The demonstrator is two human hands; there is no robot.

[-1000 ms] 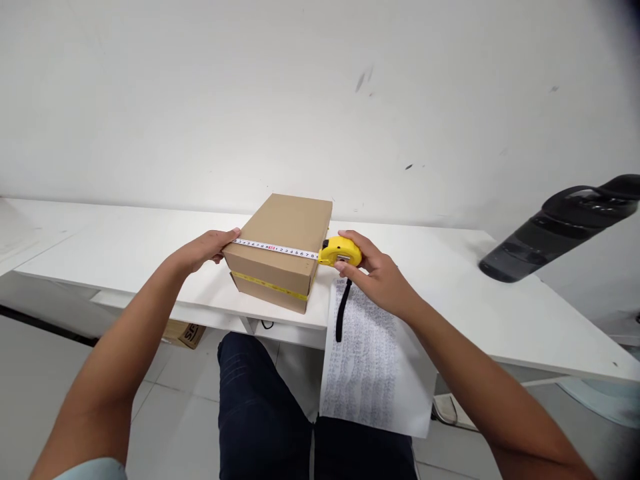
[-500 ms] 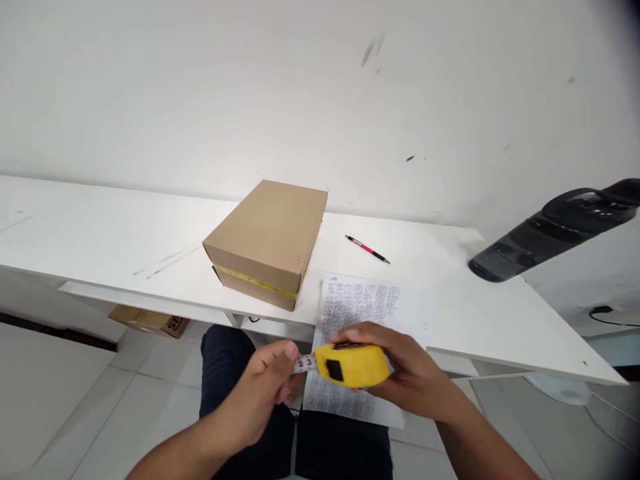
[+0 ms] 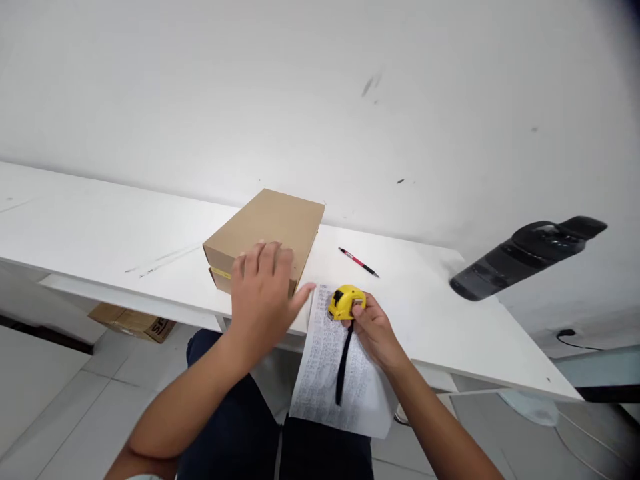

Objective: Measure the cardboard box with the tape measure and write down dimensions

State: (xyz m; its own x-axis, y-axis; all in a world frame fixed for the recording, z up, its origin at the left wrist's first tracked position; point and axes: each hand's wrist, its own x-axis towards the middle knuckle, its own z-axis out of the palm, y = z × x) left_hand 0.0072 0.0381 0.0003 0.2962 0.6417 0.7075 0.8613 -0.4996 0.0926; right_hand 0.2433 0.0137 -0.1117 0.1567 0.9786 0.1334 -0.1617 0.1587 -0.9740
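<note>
My left hand [image 3: 264, 293] is open, fingers spread, over the near end of a brown cardboard box [image 3: 273, 217]; whether it touches the box I cannot tell. A yellow strip runs around the box's front side, mostly hidden behind that hand. In my right hand [image 3: 373, 330] is a yellow tape measure [image 3: 346, 303], gripped by thumb and fingers, its black wrist strap [image 3: 343, 373] hanging down. No blade shows out of the case. Beneath it lies a sheet of paper [image 3: 320, 393] covered in small writing, overhanging the desk's front edge.
A red and black pen [image 3: 359, 262] lies beyond the paper. To the right stands a dark bottle [image 3: 520, 259] on the white desk [image 3: 150, 240], against the wall. Another carton [image 3: 133, 321] sits below the desk at left.
My left hand has let go of the tape blade and moved up to the box, opening. The blade is back in the case. My right hand has turned the tape measure and moved it forward.
</note>
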